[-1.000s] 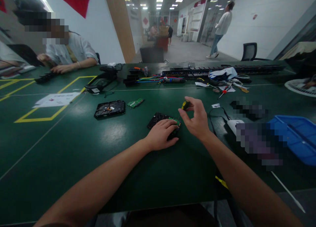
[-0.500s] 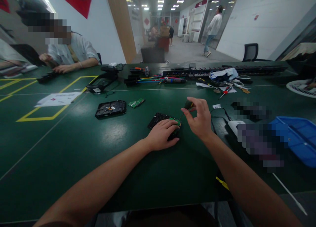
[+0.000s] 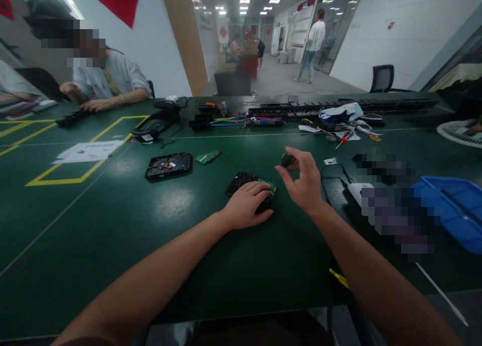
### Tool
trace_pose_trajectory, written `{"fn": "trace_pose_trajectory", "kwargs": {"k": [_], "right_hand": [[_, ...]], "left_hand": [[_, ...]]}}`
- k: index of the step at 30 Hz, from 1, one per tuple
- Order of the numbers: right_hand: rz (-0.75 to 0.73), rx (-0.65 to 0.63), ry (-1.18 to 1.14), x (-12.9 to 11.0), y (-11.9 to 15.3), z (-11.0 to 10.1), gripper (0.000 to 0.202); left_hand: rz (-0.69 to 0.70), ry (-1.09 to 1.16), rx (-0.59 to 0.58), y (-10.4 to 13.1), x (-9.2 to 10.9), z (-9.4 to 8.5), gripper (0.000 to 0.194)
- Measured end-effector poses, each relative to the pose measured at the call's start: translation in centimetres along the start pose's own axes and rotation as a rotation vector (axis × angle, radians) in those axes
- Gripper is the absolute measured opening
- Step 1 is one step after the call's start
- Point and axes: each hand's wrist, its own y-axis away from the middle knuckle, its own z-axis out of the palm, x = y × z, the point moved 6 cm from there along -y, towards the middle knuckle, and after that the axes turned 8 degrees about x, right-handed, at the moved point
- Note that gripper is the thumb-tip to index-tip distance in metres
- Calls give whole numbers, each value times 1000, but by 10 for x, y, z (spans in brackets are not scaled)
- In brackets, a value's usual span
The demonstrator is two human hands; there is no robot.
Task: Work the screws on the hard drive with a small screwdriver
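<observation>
My left hand (image 3: 248,204) lies over a black hard drive (image 3: 244,179) on the table, its fingers over the top and its thumb along the near side. A strip of green circuit board (image 3: 269,186) shows on that drive beside my fingertips. Between thumb and fingers, my right hand (image 3: 302,179) grips a screwdriver (image 3: 286,160) by its dark green and yellow handle. Its thin shaft slants down to the board's right end; whether the tip sits in a screw is too small to tell. Off to the left are a second hard drive (image 3: 169,166) and a loose green circuit board (image 3: 208,157).
A blue bin (image 3: 457,220) and a white power strip (image 3: 360,189) are at the right. Toward the back lie a power drill (image 3: 213,108), coloured cables and a red screwdriver (image 3: 343,140). A co-worker (image 3: 113,77) sits at the far left.
The screwdriver handle has turned slightly in my right hand. My left hand stays on the hard drive. A person in the background has walked a little to the left.
</observation>
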Motion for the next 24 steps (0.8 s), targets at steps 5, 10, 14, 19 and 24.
{"fn": "trace_pose_trajectory", "kwargs": {"k": [5,10,14,19,24], "right_hand": [[-3,-33,0,0,-2,2,51],[1,-58,-47,-1,-2,4,53],[-20,-12,0,-3,-2,2,53],[34,-45,-81,4,0,6,56],[53,-24,-87,8,0,6,53]], "left_hand": [[6,10,3,0,0,0,49],[7,-14,6,0,0,0,48],[16,-14,8,1,0,0,48],[9,-6,1,0,0,1,49],[13,6,3,0,-1,1,49]]}}
